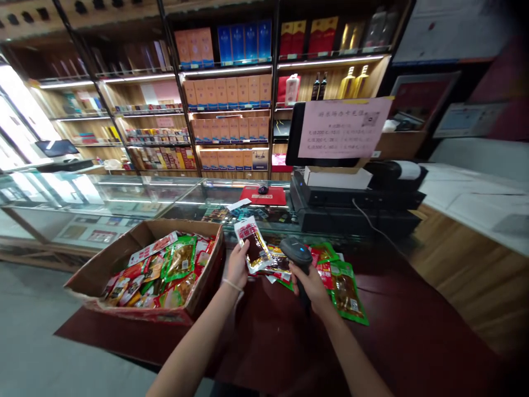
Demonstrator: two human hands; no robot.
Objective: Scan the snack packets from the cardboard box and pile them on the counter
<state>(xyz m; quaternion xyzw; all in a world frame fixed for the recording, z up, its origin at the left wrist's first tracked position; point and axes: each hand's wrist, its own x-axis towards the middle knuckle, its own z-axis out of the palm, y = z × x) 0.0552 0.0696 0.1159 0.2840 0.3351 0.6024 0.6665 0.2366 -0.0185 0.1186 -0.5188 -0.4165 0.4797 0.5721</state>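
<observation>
My left hand (237,266) is closed on the edge of a snack packet (256,248), white and red at the top with a dark brown lower part, tilted up over the counter. Wrapped round the handle of a black barcode scanner (296,252) is my right hand (309,284); a small blue light glows on the scanner's head, which points left towards the packet. Below and behind both hands lie more packets, among them a gold and dark one (279,263) partly covered by the scanner. A green-edged packet (347,289) rests to the right of my right hand.
An open cardboard box (206,275) full of mixed snack packets stands on the dark red counter (264,342) at left. Behind are a glass display case (136,193), a red mat (270,196) with a mouse, and a monitor with a pink sign (343,128). Stocked shelves line the wall.
</observation>
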